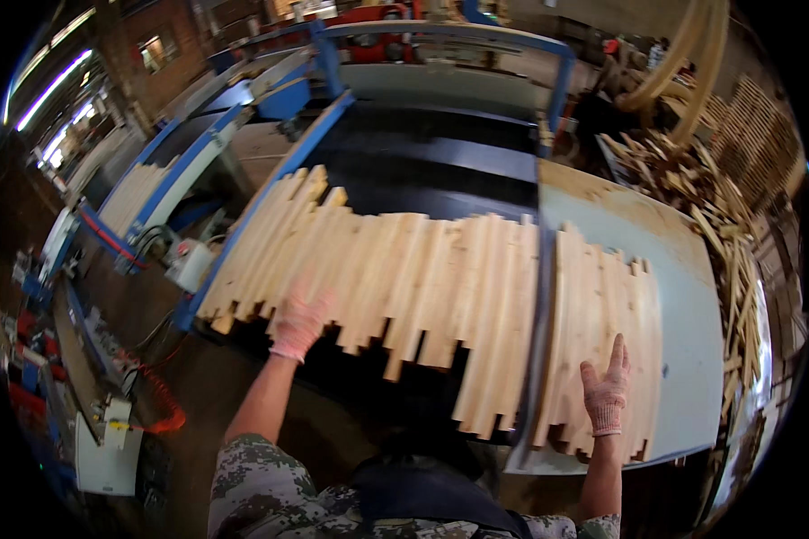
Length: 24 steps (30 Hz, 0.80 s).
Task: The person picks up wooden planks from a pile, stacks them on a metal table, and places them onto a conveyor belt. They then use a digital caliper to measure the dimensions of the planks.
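Note:
A wide row of pale wooden strips [440, 278] lies side by side on a dark conveyor bed, with uneven ends towards me. My left hand [301, 322], in a pinkish knitted glove, is spread over the left part of this row. Its fingers are blurred, and I cannot tell whether they touch the wood. A smaller group of strips [593, 310] lies on the pale side table [688, 359] to the right. Over the near part of that group is my right hand [606, 391], gloved alike, its fingers stretched out and thumb apart, holding nothing.
A blue frame bar [440, 29] spans the far end of the dark bed [413, 148]. Scrap wood [737, 296] is heaped beyond the side table. Another blue-sided conveyor [166, 180] stands at the left, and a coiled red hose [166, 409] hangs nearer me.

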Each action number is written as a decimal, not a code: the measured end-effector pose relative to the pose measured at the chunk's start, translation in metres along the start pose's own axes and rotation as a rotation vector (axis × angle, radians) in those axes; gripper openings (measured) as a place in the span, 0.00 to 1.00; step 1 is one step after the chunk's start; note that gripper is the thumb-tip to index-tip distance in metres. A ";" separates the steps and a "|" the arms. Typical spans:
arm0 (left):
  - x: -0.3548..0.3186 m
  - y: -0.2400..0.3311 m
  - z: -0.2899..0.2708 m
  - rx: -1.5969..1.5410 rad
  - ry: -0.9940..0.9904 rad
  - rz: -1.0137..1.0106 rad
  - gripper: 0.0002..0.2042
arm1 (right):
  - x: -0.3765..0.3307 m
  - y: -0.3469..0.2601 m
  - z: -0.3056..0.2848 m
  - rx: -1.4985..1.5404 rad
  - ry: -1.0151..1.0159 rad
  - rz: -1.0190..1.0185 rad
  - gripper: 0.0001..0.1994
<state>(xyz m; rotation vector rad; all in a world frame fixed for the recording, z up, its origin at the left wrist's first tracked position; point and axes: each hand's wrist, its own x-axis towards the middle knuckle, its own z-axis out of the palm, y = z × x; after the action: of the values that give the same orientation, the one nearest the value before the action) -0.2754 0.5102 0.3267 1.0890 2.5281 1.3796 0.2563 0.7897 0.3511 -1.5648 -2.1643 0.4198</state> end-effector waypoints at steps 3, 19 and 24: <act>0.046 -0.066 -0.100 0.557 0.321 -0.147 0.45 | 0.006 -0.028 0.044 -0.022 -0.066 -0.042 0.49; 0.076 -0.152 -0.263 1.037 0.270 -0.401 0.49 | 0.004 -0.064 0.081 -0.389 -0.063 0.029 0.43; 0.077 -0.123 -0.270 0.853 0.206 -0.249 0.44 | -0.010 0.010 0.110 -0.414 0.215 -0.239 0.39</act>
<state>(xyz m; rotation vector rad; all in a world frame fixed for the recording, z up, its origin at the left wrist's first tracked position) -0.5000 0.3217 0.4152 0.6484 3.3548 0.3316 0.2113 0.7841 0.2503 -1.4400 -2.3242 -0.2778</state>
